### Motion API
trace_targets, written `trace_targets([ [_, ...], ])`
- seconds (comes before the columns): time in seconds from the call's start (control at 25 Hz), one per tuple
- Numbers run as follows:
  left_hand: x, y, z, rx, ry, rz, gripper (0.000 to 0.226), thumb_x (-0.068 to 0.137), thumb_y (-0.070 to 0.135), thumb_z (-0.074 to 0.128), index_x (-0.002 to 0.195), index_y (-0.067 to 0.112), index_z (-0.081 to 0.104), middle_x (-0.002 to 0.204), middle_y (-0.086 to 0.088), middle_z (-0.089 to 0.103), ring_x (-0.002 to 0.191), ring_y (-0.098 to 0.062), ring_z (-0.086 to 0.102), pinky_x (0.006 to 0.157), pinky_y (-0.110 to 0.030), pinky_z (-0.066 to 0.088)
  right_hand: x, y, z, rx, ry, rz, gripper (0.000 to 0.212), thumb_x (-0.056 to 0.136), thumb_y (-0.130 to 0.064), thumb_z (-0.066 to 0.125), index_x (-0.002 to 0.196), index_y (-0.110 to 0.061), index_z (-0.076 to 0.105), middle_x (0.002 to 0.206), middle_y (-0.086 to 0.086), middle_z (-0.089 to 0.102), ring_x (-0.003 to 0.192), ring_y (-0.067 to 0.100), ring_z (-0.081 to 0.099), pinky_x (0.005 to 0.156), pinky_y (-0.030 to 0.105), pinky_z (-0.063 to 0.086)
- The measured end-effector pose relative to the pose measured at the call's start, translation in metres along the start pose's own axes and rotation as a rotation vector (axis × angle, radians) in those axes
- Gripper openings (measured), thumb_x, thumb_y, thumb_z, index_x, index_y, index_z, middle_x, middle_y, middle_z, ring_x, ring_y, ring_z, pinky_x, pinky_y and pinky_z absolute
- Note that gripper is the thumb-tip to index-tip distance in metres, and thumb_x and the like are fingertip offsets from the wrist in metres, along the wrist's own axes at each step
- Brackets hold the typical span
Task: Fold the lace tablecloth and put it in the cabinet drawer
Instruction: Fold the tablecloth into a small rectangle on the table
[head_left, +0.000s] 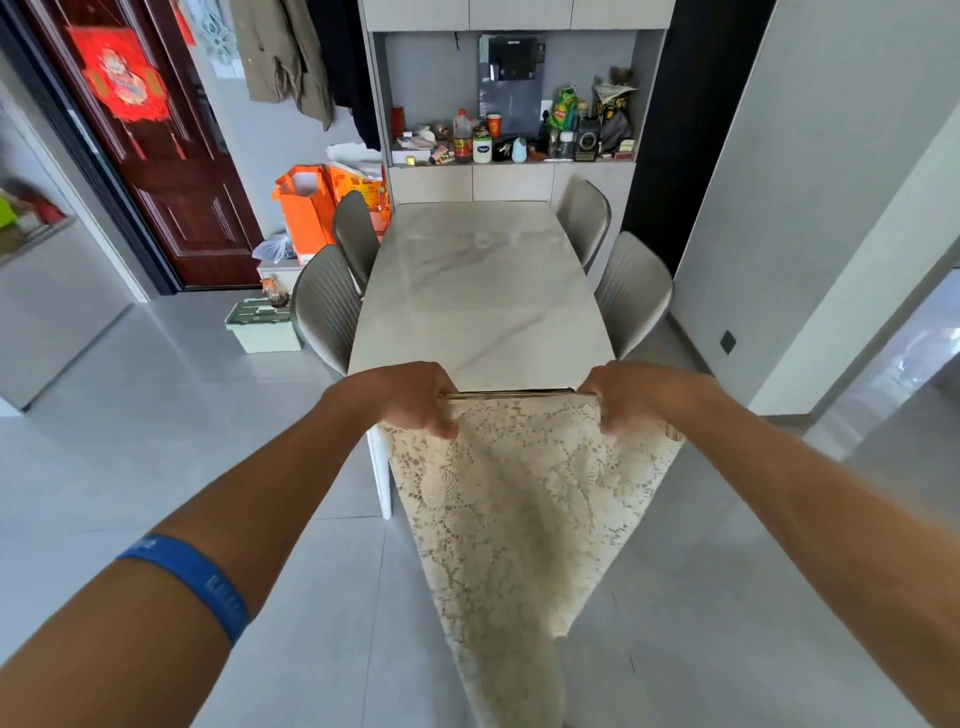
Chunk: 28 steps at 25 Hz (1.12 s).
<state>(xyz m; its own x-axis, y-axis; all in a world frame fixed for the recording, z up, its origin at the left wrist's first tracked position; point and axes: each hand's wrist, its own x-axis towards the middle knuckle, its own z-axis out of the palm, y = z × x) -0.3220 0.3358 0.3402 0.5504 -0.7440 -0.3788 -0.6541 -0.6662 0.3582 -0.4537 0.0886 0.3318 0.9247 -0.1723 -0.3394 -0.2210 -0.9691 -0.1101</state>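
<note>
The cream lace tablecloth (519, 509) hangs off the table in front of me, its folded top edge stretched flat between both hands and its lower end trailing toward the floor. My left hand (415, 397) grips the top left corner. My right hand (631, 397) grips the top right corner. Both hands are held just past the near end of the marble dining table (478, 291). The cabinet (514, 179) stands against the wall beyond the table's far end; its lower fronts are closed.
Grey chairs flank the table, two on the left (324, 306) and two on the right (631, 291). Orange bags (306, 208) and a pale green box (262, 325) sit on the floor at left. The cabinet shelf (514, 145) is crowded with bottles and jars.
</note>
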Motion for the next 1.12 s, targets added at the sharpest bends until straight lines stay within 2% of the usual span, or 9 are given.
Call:
trace_targets([
  [0.16,0.003,-0.017,0.007,0.104,0.07,-0.02,0.017,0.083,0.033,0.071,0.076,0.019,0.063,0.079,0.001,0.065,0.072,-0.018,0.058,0.066,-0.032,0.042,0.006,0.03,0.028,0.051,0.087,0.153,0.033,0.083,-0.026,0.071,0.114,-0.019,0.064,0.107,-0.002,0.066,0.101,0.021,0.061,0.088,0.035,0.044],
  [0.24,0.004,-0.024,0.01,0.241,0.279,-0.055,0.015,0.086,0.037,0.066,0.088,0.022,0.065,0.102,0.005,0.066,0.096,-0.02,0.059,0.09,-0.042,0.043,0.016,0.03,0.03,-0.037,0.22,0.154,0.02,0.087,-0.028,0.063,0.105,-0.021,0.066,0.111,-0.005,0.065,0.114,0.021,0.057,0.094,0.04,0.033],
  [0.32,0.003,-0.032,0.016,0.453,0.487,-0.121,0.017,0.088,0.037,0.064,0.1,0.026,0.07,0.13,0.01,0.058,0.132,-0.024,0.043,0.112,-0.063,0.012,0.024,0.024,0.035,-0.149,0.348,0.154,0.018,0.091,-0.03,0.057,0.102,-0.023,0.069,0.132,-0.008,0.057,0.137,0.022,0.039,0.107,0.051,0.021],
  [0.4,-0.001,-0.041,0.023,0.583,0.621,-0.165,0.019,0.086,0.031,0.067,0.103,0.024,0.072,0.144,0.006,0.05,0.145,-0.028,0.024,0.109,-0.071,-0.003,0.03,0.015,0.04,-0.183,0.46,0.145,0.021,0.094,-0.032,0.054,0.106,-0.024,0.069,0.145,-0.009,0.048,0.147,0.022,0.022,0.114,0.059,0.007],
  [0.52,-0.005,-0.052,0.027,0.572,0.708,-0.218,0.018,0.083,0.022,0.07,0.101,0.02,0.073,0.148,-0.002,0.047,0.147,-0.033,0.018,0.108,-0.073,-0.006,0.036,0.005,0.04,-0.083,0.644,0.118,0.011,0.091,-0.027,0.06,0.094,-0.02,0.067,0.126,-0.003,0.064,0.144,0.026,0.029,0.113,0.064,0.004],
  [0.64,-0.002,-0.056,0.023,0.561,0.734,-0.285,0.017,0.083,0.018,0.069,0.099,0.019,0.073,0.151,-0.004,0.042,0.148,-0.038,0.011,0.107,-0.073,-0.008,0.042,0.0,0.036,-0.219,0.792,0.124,0.011,0.082,-0.024,0.072,0.088,-0.014,0.071,0.128,0.004,0.063,0.14,0.033,0.035,0.111,0.064,0.001],
  [0.8,-0.001,-0.068,0.021,0.52,0.707,-0.33,0.023,0.085,0.018,0.067,0.107,0.021,0.071,0.148,-0.001,0.046,0.146,-0.037,0.018,0.106,-0.075,-0.002,0.046,0.002,0.021,-0.124,0.626,0.129,0.01,0.089,-0.023,0.063,0.098,-0.02,0.059,0.084,-0.001,0.071,0.1,0.025,0.063,0.111,0.051,0.019],
  [0.96,-0.005,-0.082,0.011,0.448,0.693,-0.251,0.014,0.083,0.019,0.071,0.097,0.02,0.074,0.143,0.003,0.052,0.145,-0.032,0.024,0.107,-0.076,0.0,0.043,0.013,0.011,0.194,0.568,0.091,0.002,0.084,-0.024,0.067,0.083,-0.024,0.067,0.088,-0.005,0.069,0.101,0.024,0.06,0.091,0.039,0.033],
  [1.12,-0.008,-0.091,-0.01,0.435,0.75,-0.236,0.008,0.08,0.018,0.073,0.088,0.02,0.074,0.147,0.001,0.047,0.147,-0.034,0.017,0.105,-0.076,-0.003,0.044,0.004,0.007,0.389,0.702,0.083,0.012,0.08,-0.02,0.072,0.076,-0.024,0.061,0.123,-0.008,0.064,0.118,0.023,0.053,0.097,0.039,0.035],
])
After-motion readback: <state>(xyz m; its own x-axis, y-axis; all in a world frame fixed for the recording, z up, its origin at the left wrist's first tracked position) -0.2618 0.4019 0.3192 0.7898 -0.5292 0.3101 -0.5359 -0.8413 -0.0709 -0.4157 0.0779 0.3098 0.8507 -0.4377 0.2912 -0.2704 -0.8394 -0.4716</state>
